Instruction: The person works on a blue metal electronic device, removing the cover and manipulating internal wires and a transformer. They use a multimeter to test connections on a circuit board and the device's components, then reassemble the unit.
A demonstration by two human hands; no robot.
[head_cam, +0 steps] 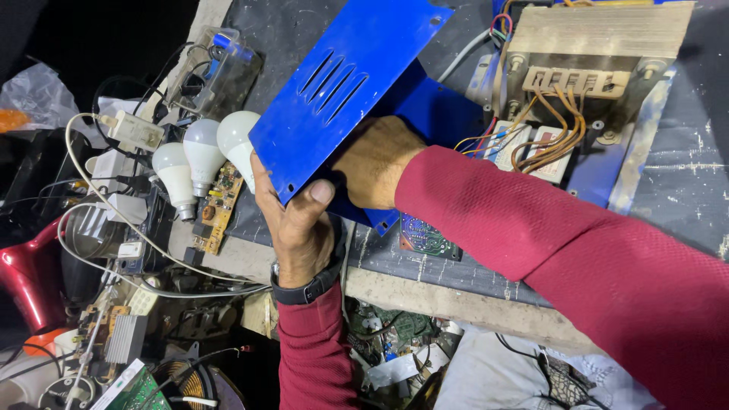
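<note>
Head cam: left hand (pixel 298 220) is clamped on the blue cover's (pixel 345 83) corner, tilting it up. Right hand (pixel 377 161) reaches underneath, so can't tell its grip.

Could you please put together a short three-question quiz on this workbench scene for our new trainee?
1. True or false: the left hand grips the lower edge of the blue metal cover.
2. How many white bulbs lie left of the cover: A two, B three, C five?
3. Where is the right hand: on top of the cover or under it?

Key: 1 true; 2 B; 3 under it, with its fingers hidden.
</note>
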